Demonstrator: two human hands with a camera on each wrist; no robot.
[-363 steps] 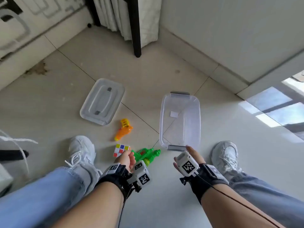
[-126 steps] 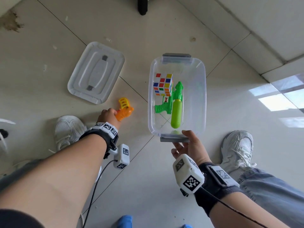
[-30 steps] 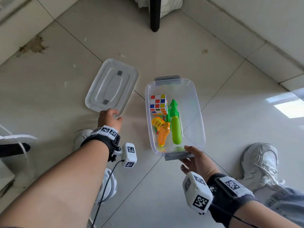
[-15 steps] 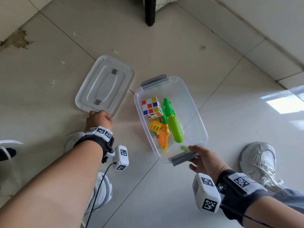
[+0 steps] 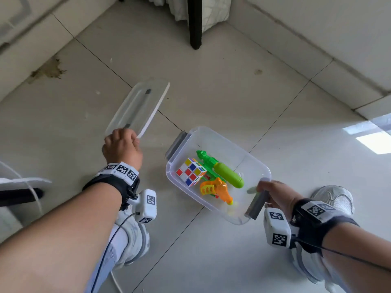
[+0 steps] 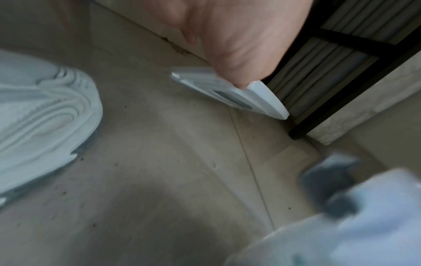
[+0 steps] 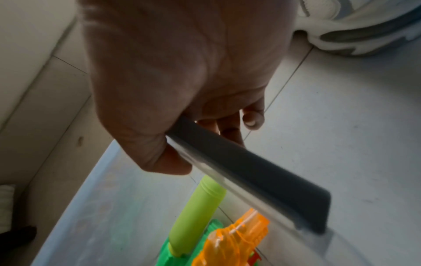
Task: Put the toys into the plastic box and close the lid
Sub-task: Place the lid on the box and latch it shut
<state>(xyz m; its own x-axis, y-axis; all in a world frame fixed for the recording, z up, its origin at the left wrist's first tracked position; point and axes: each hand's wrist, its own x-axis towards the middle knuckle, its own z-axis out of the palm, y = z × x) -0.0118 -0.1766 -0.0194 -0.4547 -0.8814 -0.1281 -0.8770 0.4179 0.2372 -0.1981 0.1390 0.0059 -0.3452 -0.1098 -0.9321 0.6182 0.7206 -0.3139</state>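
The left hand [image 5: 121,147] pinches the near edge of the lid [image 5: 138,107], which is tilted above the floor. The right hand [image 5: 275,194] has its fingers curled around the grey handle [image 5: 257,205] of the plastic box [image 5: 230,142]; the toys [image 5: 208,176] lie inside, just beyond its fingers.

We count one clear box [image 5: 257,163], one lid [image 5: 137,108], two toy water guns [image 5: 224,172], one puzzle cube [image 5: 191,174], two hands [image 5: 121,148] and two white shoes [image 5: 335,198].

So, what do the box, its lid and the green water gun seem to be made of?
Box: clear, glossy plastic; floor tiles show through its walls.
Lid: translucent, frosted-looking plastic, thin, with a pale rim.
Green water gun: opaque, smooth, brightly coloured plastic, probably hollow.
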